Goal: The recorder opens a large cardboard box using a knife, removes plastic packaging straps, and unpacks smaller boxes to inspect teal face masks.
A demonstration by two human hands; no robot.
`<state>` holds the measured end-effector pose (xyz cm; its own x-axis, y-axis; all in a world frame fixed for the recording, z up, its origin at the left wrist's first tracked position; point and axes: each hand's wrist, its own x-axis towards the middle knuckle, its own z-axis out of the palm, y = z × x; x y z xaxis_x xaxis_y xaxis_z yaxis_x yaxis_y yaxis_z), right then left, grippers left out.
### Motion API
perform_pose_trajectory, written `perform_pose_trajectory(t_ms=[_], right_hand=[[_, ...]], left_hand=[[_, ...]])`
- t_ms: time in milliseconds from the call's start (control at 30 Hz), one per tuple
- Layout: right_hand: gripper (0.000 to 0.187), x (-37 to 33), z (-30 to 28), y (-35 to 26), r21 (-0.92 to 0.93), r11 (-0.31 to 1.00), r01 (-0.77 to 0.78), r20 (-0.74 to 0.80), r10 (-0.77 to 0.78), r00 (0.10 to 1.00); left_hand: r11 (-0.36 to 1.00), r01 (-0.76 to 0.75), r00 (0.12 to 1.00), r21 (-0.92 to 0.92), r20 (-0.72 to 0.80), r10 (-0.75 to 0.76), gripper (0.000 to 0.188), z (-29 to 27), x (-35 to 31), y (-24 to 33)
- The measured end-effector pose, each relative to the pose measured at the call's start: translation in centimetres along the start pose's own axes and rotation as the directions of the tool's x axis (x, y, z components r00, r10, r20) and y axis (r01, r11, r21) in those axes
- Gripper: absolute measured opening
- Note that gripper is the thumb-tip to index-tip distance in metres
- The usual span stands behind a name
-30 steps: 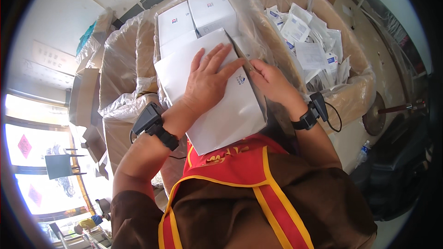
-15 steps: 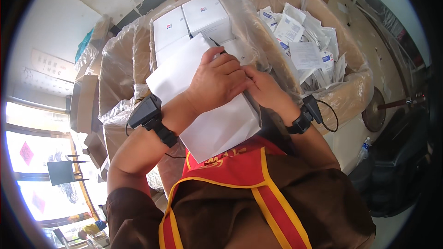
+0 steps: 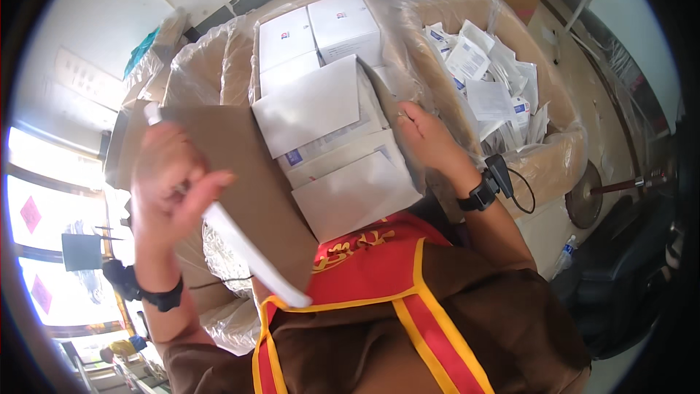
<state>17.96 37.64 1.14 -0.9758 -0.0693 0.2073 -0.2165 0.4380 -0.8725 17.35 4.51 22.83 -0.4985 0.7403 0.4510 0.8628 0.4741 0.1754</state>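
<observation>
Our left hand [image 3: 171, 179] grips the lid [image 3: 251, 168], now swung open, packets [image 3: 339, 157] exposed; our right hand [image 3: 432, 140] touches the box [image 3: 313, 115], grip unclear.

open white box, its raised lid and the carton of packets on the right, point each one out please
Open white box [image 3: 357, 195]: head view, on its near white flap.
Raised lid [image 3: 257, 179]: head view, on its brown inner face.
Carton of packets [image 3: 543, 157]: head view, on its near wall.

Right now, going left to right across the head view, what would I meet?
Upper red diamond → left hand → white front flap → right hand → heap of packets → bottle.
</observation>
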Motion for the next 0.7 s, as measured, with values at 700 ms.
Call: perform_pose_trajectory(t_ms=[700], right_hand=[[0.037,-0.6,1.1,-1.6,-0.062,0.993,-0.101,-0.037,0.099,0.994]], left_hand=[[0.517,0.701,0.527,-0.491,-0.131,-0.840,0.055,20.3,-5.7,-0.5]])
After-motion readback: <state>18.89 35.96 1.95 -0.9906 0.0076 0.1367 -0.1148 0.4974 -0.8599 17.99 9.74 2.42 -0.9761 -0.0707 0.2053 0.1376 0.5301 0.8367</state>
